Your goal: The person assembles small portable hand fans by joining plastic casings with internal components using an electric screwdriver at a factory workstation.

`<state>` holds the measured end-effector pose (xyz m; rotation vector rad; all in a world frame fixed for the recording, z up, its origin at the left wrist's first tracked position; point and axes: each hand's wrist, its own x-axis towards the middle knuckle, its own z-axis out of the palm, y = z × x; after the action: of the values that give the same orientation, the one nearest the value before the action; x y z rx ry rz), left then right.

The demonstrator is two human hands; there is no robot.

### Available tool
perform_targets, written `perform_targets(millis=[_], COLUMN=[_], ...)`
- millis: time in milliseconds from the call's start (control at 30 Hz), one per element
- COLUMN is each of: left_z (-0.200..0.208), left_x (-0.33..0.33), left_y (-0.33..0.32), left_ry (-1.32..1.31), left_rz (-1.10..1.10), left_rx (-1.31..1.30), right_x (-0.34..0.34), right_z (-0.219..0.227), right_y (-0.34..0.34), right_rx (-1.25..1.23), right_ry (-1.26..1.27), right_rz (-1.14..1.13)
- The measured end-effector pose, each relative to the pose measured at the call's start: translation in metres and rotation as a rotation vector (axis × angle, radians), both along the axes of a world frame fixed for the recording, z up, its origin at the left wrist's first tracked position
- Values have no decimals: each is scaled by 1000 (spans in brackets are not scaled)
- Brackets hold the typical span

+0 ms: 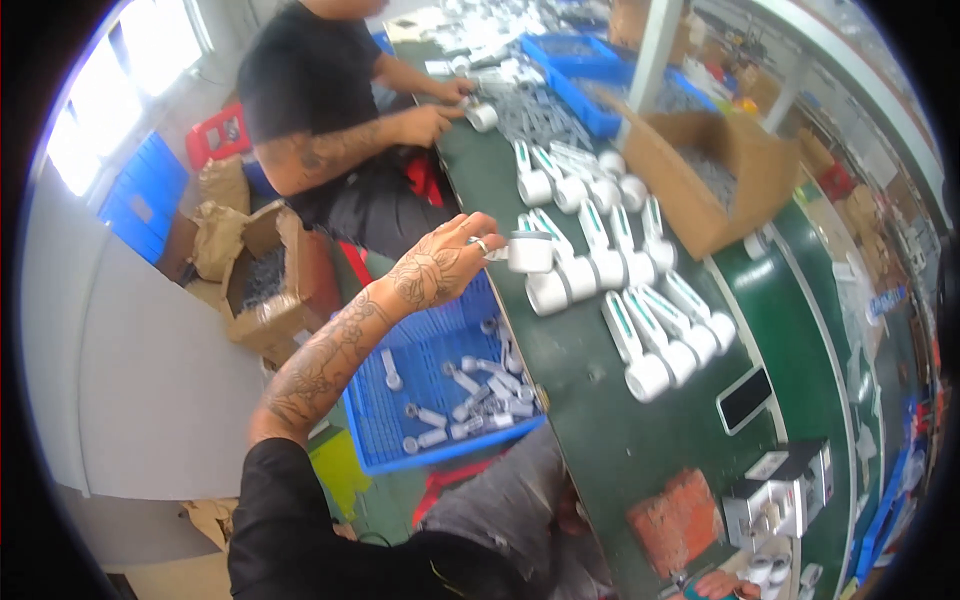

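My left hand point(445, 265) reaches across the table's left edge, thumb and fingers closed on a white part with a cylindrical head point(530, 252). Its head points right, close to rows of similar parts. Those white parts point(575, 282) lie side by side, with round heads and flat handles bearing a green stripe. At the lower edge, only some fingers of my right hand point(718, 585) show, bent around a teal thing that I cannot make out. An orange-red worn block point(676, 522) lies just above that hand, with a metal-and-black fixture point(780, 495) to its right.
A blue crate point(365, 452) with several loose handle parts stands left of the green table point(590, 420). On the table are a phone point(745, 400), a cardboard box point(690, 215) and blue bins point(598, 122). A co-worker point(320, 110) sits far left, handling a white part.
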<state>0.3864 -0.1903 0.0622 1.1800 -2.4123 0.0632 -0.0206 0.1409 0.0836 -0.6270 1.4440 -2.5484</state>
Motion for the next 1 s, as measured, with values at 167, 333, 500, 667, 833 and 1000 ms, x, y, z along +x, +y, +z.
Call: perform_targets(millis=[167, 333, 500, 667, 833, 1000], left_z=[-15, -36, -45, -23, 35, 16], left_x=[46, 48, 32, -41, -158, -273], left_y=[-87, -145, -155, -111, 16, 146], left_ry=[22, -301, -317, 6, 397, 242], left_rz=[5, -35, 7, -33, -401, -916], left_rx=[7, -123, -190, -183, 131, 363], right_x=[-7, -2, -2, -12, -31, -25], right_z=[-21, -19, -22, -33, -64, -50], right_y=[0, -1, 2, 32, 66, 77], right_rx=[5, 124, 262, 408, 314, 321], right_ry=[-96, -70, -61, -88, 4, 142], right_rz=[115, 89, 30, -142, -35, 51])
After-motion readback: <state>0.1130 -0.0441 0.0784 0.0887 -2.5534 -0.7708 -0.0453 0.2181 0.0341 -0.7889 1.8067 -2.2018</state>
